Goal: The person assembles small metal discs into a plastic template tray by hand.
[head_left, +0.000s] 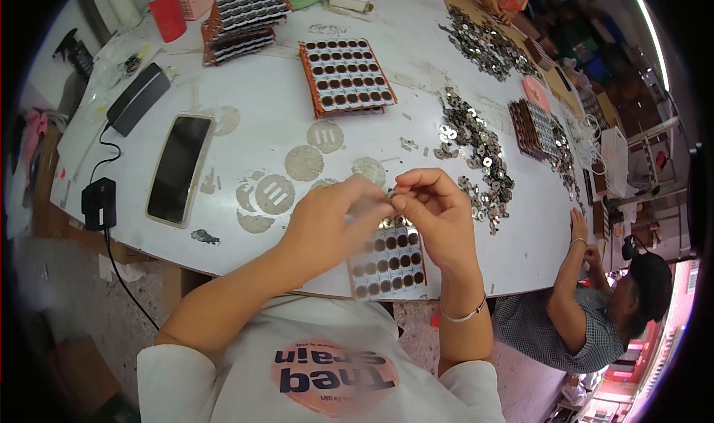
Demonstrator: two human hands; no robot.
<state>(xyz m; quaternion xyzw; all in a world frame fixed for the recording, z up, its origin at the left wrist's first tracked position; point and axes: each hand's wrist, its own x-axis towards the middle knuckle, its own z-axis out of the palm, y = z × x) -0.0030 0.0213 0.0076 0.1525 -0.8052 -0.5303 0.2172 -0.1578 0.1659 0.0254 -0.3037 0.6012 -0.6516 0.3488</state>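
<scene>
My right hand is closed in a pinch, thumb against fingers, on something too small to make out. Beside it my left hand reaches to the same spot, its fingers smeared by motion. Both are raised over the far end of a flat panel at the table's near edge. Rows of dark round pieces in pale cells cover that panel, and a few shiny bits show by its far end. Right of my right hand lies a long heap of small metal rings.
A stack of similar panels lies ahead, with taller stacks at the far left. A phone and a black stand with a cable are on the left. Another ring heap lies far right. A co-worker sits at the right edge.
</scene>
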